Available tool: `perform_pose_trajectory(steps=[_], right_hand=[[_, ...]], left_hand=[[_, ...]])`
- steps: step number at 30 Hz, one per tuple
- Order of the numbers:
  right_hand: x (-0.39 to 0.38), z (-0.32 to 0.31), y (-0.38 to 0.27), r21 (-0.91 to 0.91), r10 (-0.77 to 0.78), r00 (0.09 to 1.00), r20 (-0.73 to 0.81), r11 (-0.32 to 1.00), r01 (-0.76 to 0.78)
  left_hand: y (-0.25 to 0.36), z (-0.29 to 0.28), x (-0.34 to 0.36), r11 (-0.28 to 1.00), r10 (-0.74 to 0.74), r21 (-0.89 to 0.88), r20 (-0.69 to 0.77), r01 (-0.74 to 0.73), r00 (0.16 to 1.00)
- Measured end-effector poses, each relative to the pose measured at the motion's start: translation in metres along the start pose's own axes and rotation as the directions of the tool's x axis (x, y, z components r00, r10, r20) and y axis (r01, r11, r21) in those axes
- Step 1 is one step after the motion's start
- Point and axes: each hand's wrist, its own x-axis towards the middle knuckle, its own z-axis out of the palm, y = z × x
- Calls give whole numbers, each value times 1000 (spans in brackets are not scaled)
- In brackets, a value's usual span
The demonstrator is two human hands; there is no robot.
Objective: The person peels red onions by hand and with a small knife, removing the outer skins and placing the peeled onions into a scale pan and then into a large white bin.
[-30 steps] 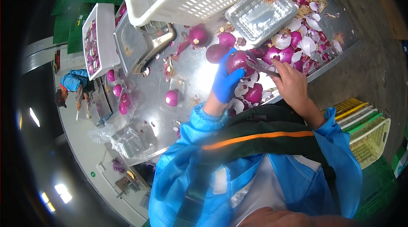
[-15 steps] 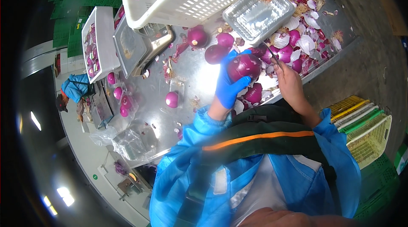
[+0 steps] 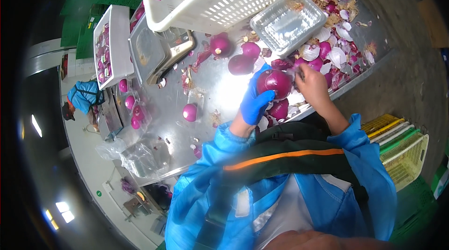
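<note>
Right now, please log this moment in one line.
left hand: gloved, holding onion; right hand: near onion, grip unclear; clear tray: beside white basket

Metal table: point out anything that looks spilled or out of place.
Onion peelings lie strewn over the right side of the metal table, not gathered up, and a stray root tuft shows inside or under the clear tray. The held onion shows no obvious damage.

Surface (image 3: 229, 92): white glare near the middle
Clear tray (image 3: 286, 24): bright glints on its plastic
Lamps (image 3: 65, 211): glowing white at lower left, dark around them
Floor (image 3: 397, 58): dim along the right
Fisheye rim: black corners, straight edges bowed
</note>
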Motion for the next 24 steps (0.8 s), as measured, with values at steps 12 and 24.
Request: perform_pose_trajectory(steps=[12,24], right_hand=[[-25,-54,-19,-184,-449,894,-15,880,439],[-16,-44,-13,-378,-580,807,-108,775,507]], left_hand=[[32,-6,4,987,-134,-112,-156,118,979],[53,2,1,974,-160,131,-168,183,973]])
